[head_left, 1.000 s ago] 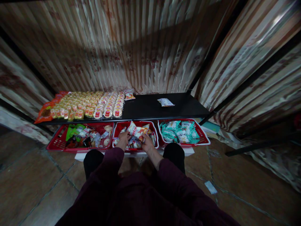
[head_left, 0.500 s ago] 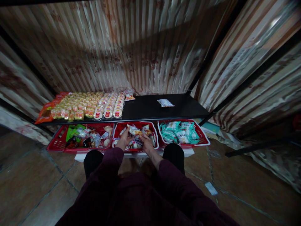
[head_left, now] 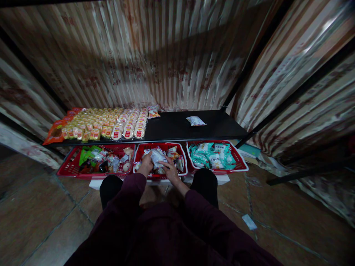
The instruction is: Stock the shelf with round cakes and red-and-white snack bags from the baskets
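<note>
Over the middle red basket [head_left: 183,155], a white snack packet [head_left: 157,157] is held up with its pale side showing. My left hand [head_left: 146,162] grips its left edge with fingers closed. On its right side, my right hand [head_left: 170,169] holds the packet between thumb and fingers. Several more packets [head_left: 172,152] with striped edges lie in the basket beneath and beside the hands. On the black shelf [head_left: 172,129] behind, one white packet [head_left: 196,120] lies flat at the right, and a red and white packet [head_left: 153,111] leans at the back.
Rows of small wrapped cakes [head_left: 129,125] and orange bags [head_left: 55,133] fill the shelf's left part. A left basket [head_left: 65,168] holds mixed snacks; the right basket [head_left: 241,162] holds teal packets [head_left: 215,157]. Dark shelf posts [head_left: 244,74] rise at the sides. A paper piece [head_left: 249,222] lies on the floor.
Between my hands, the packet now shows its pale side, where a printed, colourful side showed before. My right hand has shifted slightly down and the fingers have changed position.
</note>
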A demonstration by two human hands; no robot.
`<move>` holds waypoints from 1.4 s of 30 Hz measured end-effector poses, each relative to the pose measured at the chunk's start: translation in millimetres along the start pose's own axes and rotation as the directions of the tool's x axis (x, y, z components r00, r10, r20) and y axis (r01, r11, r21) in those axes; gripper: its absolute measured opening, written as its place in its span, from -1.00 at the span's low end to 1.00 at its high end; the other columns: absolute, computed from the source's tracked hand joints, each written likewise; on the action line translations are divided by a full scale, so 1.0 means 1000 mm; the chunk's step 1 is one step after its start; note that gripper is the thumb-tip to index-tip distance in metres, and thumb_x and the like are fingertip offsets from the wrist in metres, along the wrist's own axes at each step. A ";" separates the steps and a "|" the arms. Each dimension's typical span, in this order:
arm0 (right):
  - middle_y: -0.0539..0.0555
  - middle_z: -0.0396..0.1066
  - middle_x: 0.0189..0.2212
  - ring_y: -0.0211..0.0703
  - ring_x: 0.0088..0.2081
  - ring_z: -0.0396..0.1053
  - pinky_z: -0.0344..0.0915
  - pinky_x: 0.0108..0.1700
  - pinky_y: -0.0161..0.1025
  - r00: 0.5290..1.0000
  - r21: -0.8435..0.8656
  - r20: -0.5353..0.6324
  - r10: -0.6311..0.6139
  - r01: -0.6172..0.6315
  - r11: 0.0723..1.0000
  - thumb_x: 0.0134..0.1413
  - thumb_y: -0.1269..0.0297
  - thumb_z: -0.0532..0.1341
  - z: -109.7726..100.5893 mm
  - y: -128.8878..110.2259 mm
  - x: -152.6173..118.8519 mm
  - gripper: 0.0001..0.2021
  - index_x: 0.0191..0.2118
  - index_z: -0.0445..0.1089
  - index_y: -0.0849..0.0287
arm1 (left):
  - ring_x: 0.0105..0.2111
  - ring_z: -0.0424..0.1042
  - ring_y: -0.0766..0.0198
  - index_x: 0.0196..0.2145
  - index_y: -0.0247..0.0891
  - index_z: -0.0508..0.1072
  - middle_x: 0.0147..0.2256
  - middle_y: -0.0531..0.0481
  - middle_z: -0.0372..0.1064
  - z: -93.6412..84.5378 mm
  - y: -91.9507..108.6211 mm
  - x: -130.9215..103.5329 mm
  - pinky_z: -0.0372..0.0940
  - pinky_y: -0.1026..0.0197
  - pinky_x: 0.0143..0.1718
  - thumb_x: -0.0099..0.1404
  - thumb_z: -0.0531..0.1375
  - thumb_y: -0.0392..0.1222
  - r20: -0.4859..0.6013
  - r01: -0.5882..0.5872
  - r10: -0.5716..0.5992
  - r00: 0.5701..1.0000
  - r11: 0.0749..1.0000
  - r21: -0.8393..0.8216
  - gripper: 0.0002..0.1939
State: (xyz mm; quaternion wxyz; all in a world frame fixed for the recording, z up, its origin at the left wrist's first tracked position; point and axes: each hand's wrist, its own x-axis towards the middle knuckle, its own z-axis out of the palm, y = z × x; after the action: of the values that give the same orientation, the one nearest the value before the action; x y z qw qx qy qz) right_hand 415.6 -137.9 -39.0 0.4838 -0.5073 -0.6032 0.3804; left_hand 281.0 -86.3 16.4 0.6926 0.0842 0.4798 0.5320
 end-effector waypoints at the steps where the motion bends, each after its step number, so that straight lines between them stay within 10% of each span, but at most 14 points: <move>1: -0.04 0.26 0.16 -0.08 0.25 0.04 -0.12 0.30 -0.01 0.999 -0.025 0.014 -0.028 0.029 0.999 -0.12 0.50 0.13 0.000 -0.001 -0.001 -0.63 -0.26 0.56 -0.05 | -0.35 0.51 0.15 -0.18 -0.32 0.42 -0.34 -0.12 0.49 0.001 0.001 -0.001 0.41 0.13 -0.26 0.18 0.23 -0.08 -0.008 0.005 -0.005 1.000 1.000 -0.015 -0.70; 10: -0.03 0.22 0.19 -0.05 0.32 -0.13 -0.18 0.31 0.05 0.976 -0.172 0.102 -0.192 0.207 0.963 -0.16 0.55 0.06 -0.004 -0.015 -0.010 -0.51 -0.13 0.50 0.00 | -0.37 0.51 0.16 -0.25 -0.37 0.44 -0.43 -0.09 0.49 0.004 0.007 -0.005 0.40 0.14 -0.25 0.21 0.15 -0.03 0.013 0.015 -0.014 1.000 0.996 -0.092 -0.69; 19: 0.13 0.33 0.09 0.00 0.13 0.23 0.07 0.21 -0.03 0.995 -0.083 0.064 -0.077 0.082 0.993 0.07 0.13 0.16 -0.004 -0.039 0.003 -0.56 0.09 0.32 0.06 | -0.40 0.51 0.17 -0.42 -0.30 0.39 -0.46 -0.07 0.47 0.009 0.019 -0.015 0.40 0.17 -0.28 0.24 0.08 -0.14 -0.048 -0.002 -0.001 0.999 0.997 -0.073 -0.80; 29: 0.26 0.13 0.23 0.05 0.28 0.01 -0.07 0.30 0.01 0.984 -0.391 0.152 -0.098 0.151 0.908 0.17 0.03 0.04 -0.004 -0.053 0.013 -0.47 0.14 0.28 0.27 | -0.45 0.50 0.20 -0.37 -0.37 0.43 -0.48 -0.07 0.48 0.022 0.023 -0.026 0.38 0.20 -0.32 0.22 0.13 -0.19 0.085 0.034 -0.020 0.996 0.985 -0.166 -0.83; 42: 0.19 0.16 0.21 0.06 0.23 0.13 0.05 0.23 0.03 0.976 -0.164 0.207 -0.064 0.099 0.981 0.08 0.02 0.14 -0.008 -0.071 0.017 -0.33 0.28 0.04 0.13 | -0.65 0.32 0.33 -0.39 -0.35 0.44 -0.66 0.09 0.29 0.039 0.019 -0.042 0.34 0.24 -0.37 0.28 0.12 -0.03 0.172 0.032 -0.033 0.985 0.999 0.004 -0.70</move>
State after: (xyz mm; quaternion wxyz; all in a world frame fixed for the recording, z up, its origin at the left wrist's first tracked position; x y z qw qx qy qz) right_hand 405.9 -135.5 33.5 0.3896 -0.4811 -0.7003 0.3554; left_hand 299.0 -97.8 72.6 0.7400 0.1225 0.4198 0.5111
